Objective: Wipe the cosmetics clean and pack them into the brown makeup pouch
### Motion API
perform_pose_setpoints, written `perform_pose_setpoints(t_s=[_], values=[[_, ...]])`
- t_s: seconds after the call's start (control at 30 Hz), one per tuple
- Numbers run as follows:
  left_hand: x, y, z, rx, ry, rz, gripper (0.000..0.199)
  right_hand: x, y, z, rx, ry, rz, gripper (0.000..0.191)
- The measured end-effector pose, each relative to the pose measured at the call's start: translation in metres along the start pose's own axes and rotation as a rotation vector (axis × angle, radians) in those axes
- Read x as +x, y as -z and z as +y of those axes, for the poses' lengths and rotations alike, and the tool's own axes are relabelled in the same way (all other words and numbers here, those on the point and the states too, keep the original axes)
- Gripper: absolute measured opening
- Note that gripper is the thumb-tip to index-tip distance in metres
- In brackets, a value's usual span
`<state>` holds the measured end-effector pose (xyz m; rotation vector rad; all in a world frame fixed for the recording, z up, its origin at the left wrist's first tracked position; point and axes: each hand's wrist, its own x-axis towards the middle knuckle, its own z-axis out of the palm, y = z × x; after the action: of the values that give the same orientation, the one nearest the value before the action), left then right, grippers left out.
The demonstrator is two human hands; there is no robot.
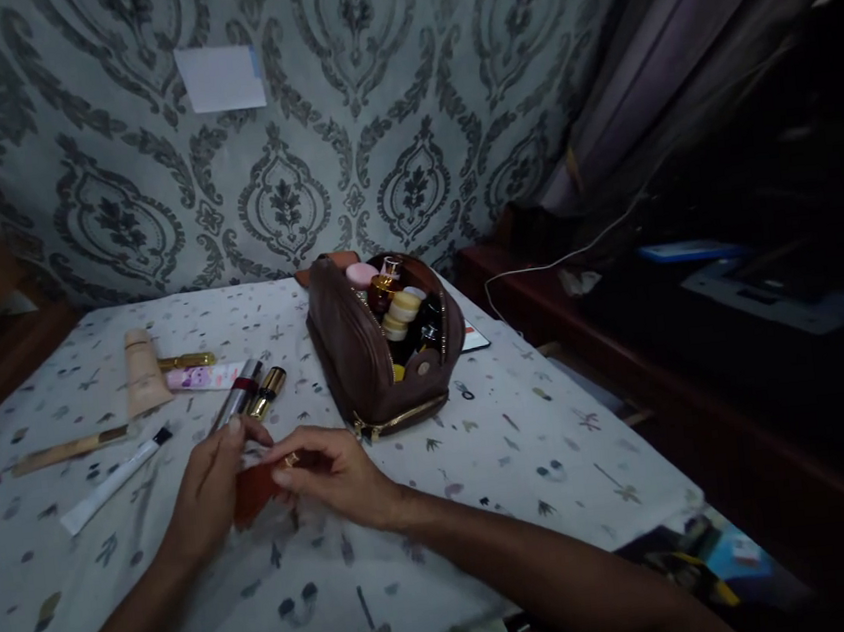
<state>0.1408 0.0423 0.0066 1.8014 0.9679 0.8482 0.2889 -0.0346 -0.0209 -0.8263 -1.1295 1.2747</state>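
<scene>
My left hand (209,484) holds a reddish-orange item (256,492) low over the table. My right hand (344,475) pinches its gold-coloured end; fingers cover part of it. Just beyond my hands lie a silver tube with a dark red band (238,396) and a gold and black tube (268,392). A brown bag (350,349) stands unzipped to the right, filled with jars and bottles, among them a pink-lidded jar (361,275) and an amber bottle (383,288).
At the left of the patterned tablecloth (445,535) lie a beige tube (143,370), a pink and white tube (206,377), a brush (70,450) and a white tube (115,483). A dark red bench (707,447) stands to the right.
</scene>
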Motion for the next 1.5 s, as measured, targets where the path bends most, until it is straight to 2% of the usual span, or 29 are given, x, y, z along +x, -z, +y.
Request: perform_pose_setpoints(t_s=[0.1,0.17,0.27,0.4,0.47,0.53,0.67,0.8,0.97,1.13,1.23,1.37,1.43,1.5], values=[[0.004,0.002,0.002,0.020,0.123,0.026,0.060,0.000,0.001,0.000,0.068,-0.053,-0.019,0.044],[0.004,0.002,0.003,0.086,0.094,0.091,0.061,0.000,-0.001,-0.001,0.040,-0.047,0.038,0.044],[-0.001,-0.002,0.000,0.199,-0.106,0.126,0.056,-0.002,-0.003,-0.003,-0.099,0.015,0.167,0.042],[-0.014,-0.012,-0.013,0.386,-0.393,0.039,0.041,-0.003,-0.003,-0.006,-0.262,0.083,0.266,0.042],[-0.018,-0.015,-0.022,0.439,-0.471,0.009,0.038,-0.004,-0.002,-0.006,-0.329,0.114,0.269,0.044],[-0.020,-0.015,-0.027,0.437,-0.459,-0.010,0.036,-0.005,-0.002,-0.005,-0.362,0.137,0.262,0.042],[-0.017,-0.010,-0.025,0.343,-0.324,-0.022,0.035,-0.008,-0.004,-0.005,-0.342,0.101,0.210,0.028],[-0.012,-0.008,-0.019,0.290,-0.313,-0.048,0.037,-0.010,-0.005,-0.007,-0.335,0.137,0.143,0.017],[-0.006,-0.012,-0.015,0.259,-0.250,-0.021,0.045,-0.009,-0.002,-0.005,-0.317,0.107,0.110,0.019],[-0.003,-0.011,-0.012,0.270,-0.233,-0.021,0.041,-0.007,-0.001,0.001,-0.248,0.039,0.167,0.029],[-0.004,-0.010,-0.012,0.357,-0.365,-0.087,0.035,-0.003,0.002,0.004,-0.214,0.026,0.232,0.035],[-0.005,-0.007,-0.015,0.553,-0.634,-0.211,0.048,0.005,0.008,0.006,-0.084,-0.066,0.312,0.045],[-0.004,-0.006,-0.018,0.624,-0.704,-0.233,0.053,0.008,0.010,0.007,-0.031,-0.113,0.345,0.048],[-0.002,-0.004,-0.022,0.654,-0.718,-0.237,0.050,0.010,0.011,0.008,0.005,-0.135,0.360,0.049]])
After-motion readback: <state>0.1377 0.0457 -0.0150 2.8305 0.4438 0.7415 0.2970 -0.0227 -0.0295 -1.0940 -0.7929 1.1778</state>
